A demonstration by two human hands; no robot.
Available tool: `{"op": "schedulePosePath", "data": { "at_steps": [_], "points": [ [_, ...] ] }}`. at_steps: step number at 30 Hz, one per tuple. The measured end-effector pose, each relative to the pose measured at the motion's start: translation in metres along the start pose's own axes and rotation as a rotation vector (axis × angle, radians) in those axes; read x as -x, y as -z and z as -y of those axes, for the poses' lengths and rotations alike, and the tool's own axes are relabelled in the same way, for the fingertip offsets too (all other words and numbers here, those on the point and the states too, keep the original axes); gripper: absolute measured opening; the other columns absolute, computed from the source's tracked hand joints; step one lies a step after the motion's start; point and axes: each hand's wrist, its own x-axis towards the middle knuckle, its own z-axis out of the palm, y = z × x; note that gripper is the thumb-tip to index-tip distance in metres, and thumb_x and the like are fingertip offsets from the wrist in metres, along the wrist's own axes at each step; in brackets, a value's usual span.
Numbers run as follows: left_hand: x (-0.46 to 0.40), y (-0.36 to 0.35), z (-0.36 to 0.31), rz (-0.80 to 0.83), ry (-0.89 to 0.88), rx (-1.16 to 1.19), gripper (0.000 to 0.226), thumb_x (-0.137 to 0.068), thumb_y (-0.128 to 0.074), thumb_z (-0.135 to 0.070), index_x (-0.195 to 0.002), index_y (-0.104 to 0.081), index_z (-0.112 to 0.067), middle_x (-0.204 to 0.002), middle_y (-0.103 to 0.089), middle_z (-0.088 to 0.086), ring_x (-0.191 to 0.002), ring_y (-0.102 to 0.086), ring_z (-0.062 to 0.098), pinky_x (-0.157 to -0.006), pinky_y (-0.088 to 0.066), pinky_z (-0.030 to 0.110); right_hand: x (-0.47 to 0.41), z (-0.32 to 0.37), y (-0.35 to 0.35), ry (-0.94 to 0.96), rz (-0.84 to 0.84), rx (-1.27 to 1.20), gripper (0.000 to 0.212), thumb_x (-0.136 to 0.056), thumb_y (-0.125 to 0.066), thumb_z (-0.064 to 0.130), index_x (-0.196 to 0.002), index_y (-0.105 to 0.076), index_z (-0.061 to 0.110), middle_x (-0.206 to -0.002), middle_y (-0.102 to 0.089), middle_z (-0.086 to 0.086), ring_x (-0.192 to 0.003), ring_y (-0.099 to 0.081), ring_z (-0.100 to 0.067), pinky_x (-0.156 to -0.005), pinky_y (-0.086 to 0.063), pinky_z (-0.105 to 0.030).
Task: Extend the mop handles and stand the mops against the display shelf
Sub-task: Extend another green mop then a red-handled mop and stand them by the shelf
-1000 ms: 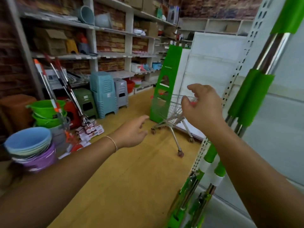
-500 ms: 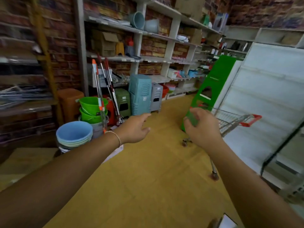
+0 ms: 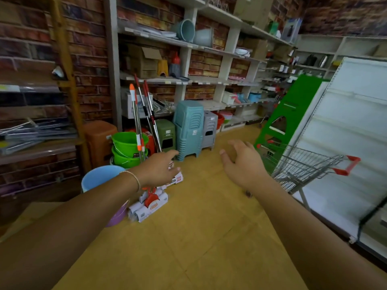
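Note:
Three mops with steel handles and orange or red grips lean against the wall shelf at centre left: an orange-tipped mop [image 3: 136, 114] and two red-gripped mops [image 3: 149, 114]. Their white and orange wrapped heads [image 3: 149, 205] rest on the yellow floor. My left hand [image 3: 157, 170] reaches out in front of the mop handles, fingers spread, holding nothing. My right hand [image 3: 243, 162] hovers over the floor to the right, fingers apart and empty. The white display shelf [image 3: 343, 130] stands at the right.
Green buckets [image 3: 125, 147] and a stack of blue and purple basins [image 3: 98, 178] sit left of the mops. Stacked plastic stools [image 3: 188, 130] stand behind. A small wire shopping cart [image 3: 303, 166] with red handle and a green panel [image 3: 287, 116] are at the right.
The view has swung left, away from the green mops at the white shelf. Both hands have stretched toward the orange and red mops, which are now closer.

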Motion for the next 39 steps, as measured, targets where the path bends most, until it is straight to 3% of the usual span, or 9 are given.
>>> {"op": "schedulePosePath", "data": {
  "at_steps": [5,10,18,26,39],
  "points": [
    [-0.035,0.005,0.020,0.002,0.001,-0.068,0.065,-0.098,-0.053,-0.037,-0.153,-0.028,-0.014,-0.149,-0.045,0.013,-0.134,-0.045,0.028,-0.104,-0.038,0.032,-0.049,-0.007,-0.022,0.016,0.012,-0.023,0.051,-0.099,-0.051,0.040,-0.142,-0.047,0.012,-0.133,-0.056,-0.013,-0.127,-0.047,-0.028,-0.095,-0.044,-0.035],
    [-0.096,0.007,0.046,0.027,0.041,-0.115,0.066,-0.098,-0.051,-0.039,-0.153,-0.025,-0.013,-0.154,-0.037,0.012,-0.139,-0.039,0.028,-0.110,-0.034,0.034,-0.111,-0.032,-0.051,-0.016,0.050,-0.029,0.056,-0.100,-0.051,0.041,-0.147,-0.043,0.012,-0.142,-0.050,-0.013,-0.133,-0.043,-0.029,-0.102,-0.041,-0.037],
    [-0.243,0.015,0.043,0.041,0.109,-0.099,0.066,-0.099,-0.053,-0.036,-0.154,-0.024,-0.015,-0.157,-0.034,0.010,-0.142,-0.037,0.027,-0.111,-0.033,0.031,-0.246,-0.095,-0.078,-0.041,0.097,-0.057,0.055,-0.099,-0.053,0.040,-0.146,-0.044,0.013,-0.141,-0.051,-0.015,-0.132,-0.045,-0.030,-0.103,-0.040,-0.036],
    [-0.369,0.023,0.017,-0.014,0.030,-0.101,0.056,-0.100,-0.053,-0.029,-0.150,-0.032,-0.016,-0.151,-0.043,0.008,-0.135,-0.044,0.025,-0.104,-0.035,0.027,-0.358,-0.146,-0.092,-0.020,0.116,-0.006,0.054,-0.098,-0.052,0.043,-0.144,-0.047,0.015,-0.140,-0.053,-0.014,-0.128,-0.048,-0.031,-0.100,-0.042,-0.035],
    [-0.603,-0.005,0.082,0.099,0.046,-0.048,0.064,-0.098,-0.054,-0.035,-0.152,-0.025,-0.016,-0.155,-0.036,0.008,-0.137,-0.041,0.026,-0.107,-0.036,0.032,-0.520,-0.200,-0.164,-0.031,0.160,0.041,0.058,-0.099,-0.051,0.043,-0.150,-0.038,0.018,-0.142,-0.049,-0.014,-0.131,-0.045,-0.033,-0.103,-0.042,-0.039]
  ]
}}
